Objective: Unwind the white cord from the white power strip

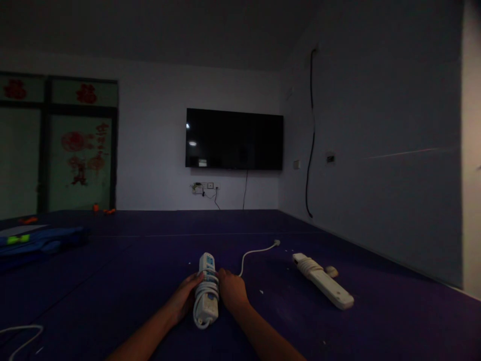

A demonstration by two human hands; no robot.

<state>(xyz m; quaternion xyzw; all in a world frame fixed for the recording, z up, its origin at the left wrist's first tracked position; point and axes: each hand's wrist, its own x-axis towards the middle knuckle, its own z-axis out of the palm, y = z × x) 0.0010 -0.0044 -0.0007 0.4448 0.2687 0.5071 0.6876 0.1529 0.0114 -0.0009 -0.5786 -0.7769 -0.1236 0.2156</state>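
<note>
A white power strip (206, 286) lies on the dark purple floor mat (112, 281) with its white cord coiled several times around its middle. My left hand (186, 296) grips its left side, fingers curled over the coils. My right hand (232, 290) is closed against its right side on the cord. The loose end of the cord (255, 252) trails away to a plug further off. A second white power strip (323, 281), wrapped in its own cord, lies to the right, apart from both hands.
A dark television (233, 139) hangs on the far wall above wall sockets (205, 187). A blue object (33, 241) lies at the left. Another white cord (22, 335) curls at the lower left. The wall (394, 200) runs close along the right.
</note>
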